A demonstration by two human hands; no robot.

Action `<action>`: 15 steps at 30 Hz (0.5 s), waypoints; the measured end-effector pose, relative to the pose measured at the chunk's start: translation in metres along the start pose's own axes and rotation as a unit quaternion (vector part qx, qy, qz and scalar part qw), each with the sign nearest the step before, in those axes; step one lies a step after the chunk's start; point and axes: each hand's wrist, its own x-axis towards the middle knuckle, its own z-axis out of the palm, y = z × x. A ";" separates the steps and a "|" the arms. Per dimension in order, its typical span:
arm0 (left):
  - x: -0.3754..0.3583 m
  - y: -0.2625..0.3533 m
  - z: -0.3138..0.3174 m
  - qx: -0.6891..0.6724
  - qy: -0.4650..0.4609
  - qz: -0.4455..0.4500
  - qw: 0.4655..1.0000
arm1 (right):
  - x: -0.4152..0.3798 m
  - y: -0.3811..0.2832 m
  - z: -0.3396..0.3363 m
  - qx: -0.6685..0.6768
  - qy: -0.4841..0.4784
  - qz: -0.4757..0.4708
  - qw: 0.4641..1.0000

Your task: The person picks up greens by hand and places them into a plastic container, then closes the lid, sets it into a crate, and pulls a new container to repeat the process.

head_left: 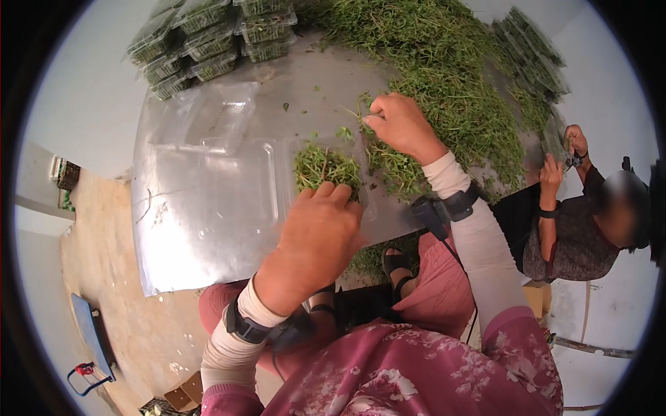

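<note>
My left hand is bent over a clump of leafy green sprigs in a clear plastic container with its lid folded open to the left. Its fingers are curled into the near side of the clump, and their tips are partly hidden. To the upper right, my right hand pinches a thin green sprig between thumb and fingers. Below and beside that hand spreads a large heap of loose greens.
Stacked filled containers stand at the back left, with more packs at the far right. Empty clear containers lie on the metal table. A co-worker handles a container at right. A blue trolley stands on the floor.
</note>
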 end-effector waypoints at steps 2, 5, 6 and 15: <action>-0.001 0.000 0.008 0.038 -0.011 0.007 0.999 | -0.003 -0.004 0.014 -0.085 0.043 -0.018 0.995; 0.001 -0.001 0.017 0.048 0.007 0.006 0.999 | 0.003 0.005 0.026 -0.077 0.040 -0.032 0.996; 0.001 0.000 0.018 0.049 0.010 0.004 0.999 | 0.004 0.004 0.026 -0.080 0.035 -0.028 0.996; 0.002 0.002 0.023 0.061 0.019 0.012 0.998 | 0.001 0.001 -0.006 0.066 0.023 -0.002 0.998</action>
